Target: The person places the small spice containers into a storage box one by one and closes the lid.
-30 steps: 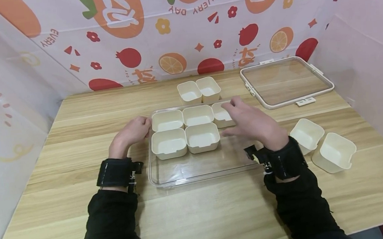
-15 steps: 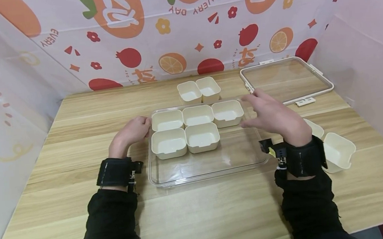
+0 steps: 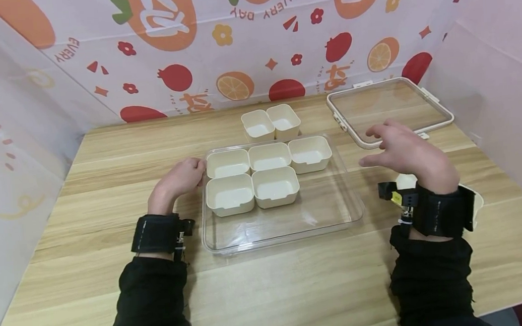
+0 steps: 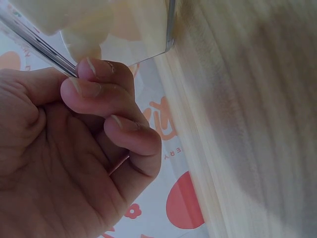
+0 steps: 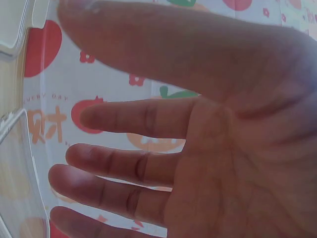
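Observation:
My left hand [image 3: 181, 181] pinches the left rim of a clear plastic box [image 3: 323, 206] between thumb and curled fingers; the left wrist view shows the fingertips [image 4: 91, 88] at its edge. Inside the box, cream-coloured small bins stand in two rows: three at the back, including the back right bin [image 3: 310, 152], and two in front, including the front right bin [image 3: 276, 187]. To the right of the box, my right hand [image 3: 408, 152] hovers over the table with fingers spread and holds nothing. The right wrist view shows its bare palm [image 5: 218, 168].
Two cream bins [image 3: 284, 120] stand side by side behind the box. A clear lid with a cream frame [image 3: 391, 109] lies at the back right. Two more bins, one of them the outer bin [image 3: 477, 207], are partly hidden behind my right wrist.
My right hand has moved right, away from the back right bin and past the box's edge, fingers spread. The left hand stays at the rim.

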A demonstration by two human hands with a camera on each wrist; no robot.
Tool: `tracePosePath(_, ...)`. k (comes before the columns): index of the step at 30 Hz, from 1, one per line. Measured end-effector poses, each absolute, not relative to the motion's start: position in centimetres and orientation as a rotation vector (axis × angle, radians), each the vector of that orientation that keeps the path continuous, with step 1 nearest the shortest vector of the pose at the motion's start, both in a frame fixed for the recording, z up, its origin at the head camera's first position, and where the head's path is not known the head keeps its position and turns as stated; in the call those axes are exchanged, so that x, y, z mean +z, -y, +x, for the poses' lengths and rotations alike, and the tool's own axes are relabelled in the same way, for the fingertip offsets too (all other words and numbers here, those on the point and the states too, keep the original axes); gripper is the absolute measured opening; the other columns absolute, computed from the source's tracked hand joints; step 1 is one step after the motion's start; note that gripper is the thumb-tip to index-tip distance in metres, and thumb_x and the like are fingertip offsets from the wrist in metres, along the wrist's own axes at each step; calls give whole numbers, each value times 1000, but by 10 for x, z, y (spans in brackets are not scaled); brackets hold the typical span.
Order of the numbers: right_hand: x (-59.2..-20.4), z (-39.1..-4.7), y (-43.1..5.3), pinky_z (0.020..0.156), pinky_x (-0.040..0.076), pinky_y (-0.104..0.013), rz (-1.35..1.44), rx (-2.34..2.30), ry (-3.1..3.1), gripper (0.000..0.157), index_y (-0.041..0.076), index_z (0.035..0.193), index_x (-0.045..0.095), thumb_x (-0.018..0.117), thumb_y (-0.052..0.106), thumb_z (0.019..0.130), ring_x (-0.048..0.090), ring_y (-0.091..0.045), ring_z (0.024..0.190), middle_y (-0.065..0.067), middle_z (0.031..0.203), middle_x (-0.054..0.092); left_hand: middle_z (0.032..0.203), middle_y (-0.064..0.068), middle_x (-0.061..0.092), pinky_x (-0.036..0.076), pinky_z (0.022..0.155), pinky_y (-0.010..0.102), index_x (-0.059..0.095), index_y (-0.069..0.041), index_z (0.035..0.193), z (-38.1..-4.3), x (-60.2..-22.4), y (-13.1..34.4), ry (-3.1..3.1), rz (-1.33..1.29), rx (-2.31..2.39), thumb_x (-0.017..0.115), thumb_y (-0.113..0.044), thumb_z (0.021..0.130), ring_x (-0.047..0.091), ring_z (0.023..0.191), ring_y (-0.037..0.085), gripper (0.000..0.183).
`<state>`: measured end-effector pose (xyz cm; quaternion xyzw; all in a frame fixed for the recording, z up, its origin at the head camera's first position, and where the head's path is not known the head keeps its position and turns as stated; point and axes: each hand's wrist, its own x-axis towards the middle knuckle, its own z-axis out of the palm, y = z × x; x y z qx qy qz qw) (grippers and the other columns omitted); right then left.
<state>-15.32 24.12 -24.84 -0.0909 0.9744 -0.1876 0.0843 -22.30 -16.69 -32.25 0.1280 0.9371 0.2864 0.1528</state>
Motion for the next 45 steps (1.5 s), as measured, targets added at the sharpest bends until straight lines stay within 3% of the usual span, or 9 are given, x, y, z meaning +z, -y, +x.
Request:
tracePosePath(10,-255,-155,-258,87,36,-56,-206,-489,-2861,63,-10,120,43,70,26,75,39,-38,106,-30,119,43,61,6,46,34,53,32,47,-1,74,-223,-322,167,-2687,366,839,20,-21,98,40,54,19,42)
tracePosePath(14,-260,-156,-268,80,40,-56,-75,-477,-2778,69,-11,121,39,72,26,73,41,-39,99,-32,117,44,62,7,47,34,53,32,48,-1,74,-223,-322,167,-2692,368,831,20,-21,98,40,54,19,42)
tracePosePath(24,-275,-162,-288,82,36,-62,4,-364,-2695,78,-6,127,33,71,31,70,35,-47,105,-34,122,38,63,8,48,33,52,32,47,-2,73,-222,-322,167,-2697,376,834,20,-22,98,39,53,19,42)
tracePosePath(39,-294,-165,-300,79,37,-54,-13,-514,-2582,69,-8,127,31,65,19,73,39,-39,101,-32,122,38,61,8,47,32,51,31,47,-2,71,-222,-322,166,-2688,369,846,20,-21,98,37,51,18,43)
tracePosePath(45,-295,-167,-299,77,39,-53,25,-503,-2588,69,-8,125,31,65,25,75,39,-40,99,-32,119,39,60,8,46,32,50,31,47,-1,71,-222,-322,166,-2685,373,846,20,-21,97,37,50,17,42)
